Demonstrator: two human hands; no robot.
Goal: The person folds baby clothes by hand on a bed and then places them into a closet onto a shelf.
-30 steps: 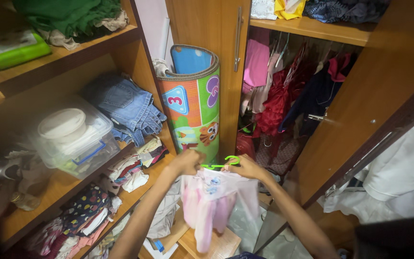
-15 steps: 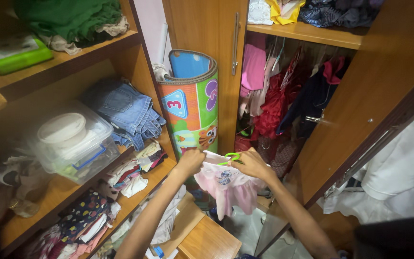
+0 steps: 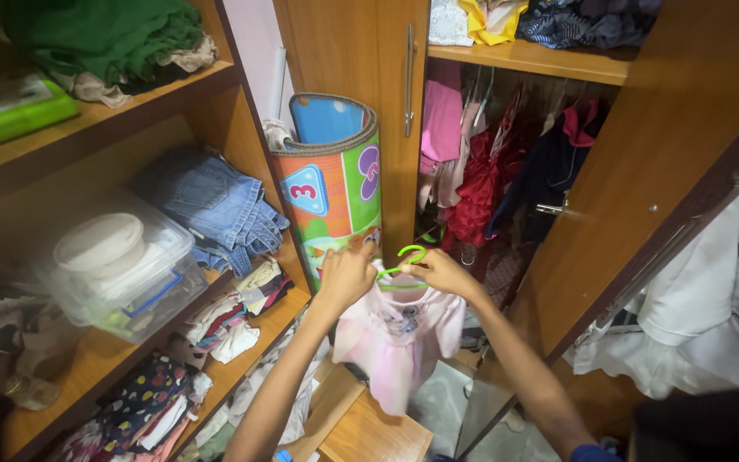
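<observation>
Pink dress: hangs on a green hanger, held up in front of the rolled play mat so the skirt falls free.
Left hand: fingers closed on the dress shoulder, left of the hanger hook.
Right hand: pinching the hanger's other arm, steadying it level.
Beside the mat: folded jeans and a clear plastic box to its left, hung clothes to its right.
In the way: open wardrobe door, close on the right.
</observation>
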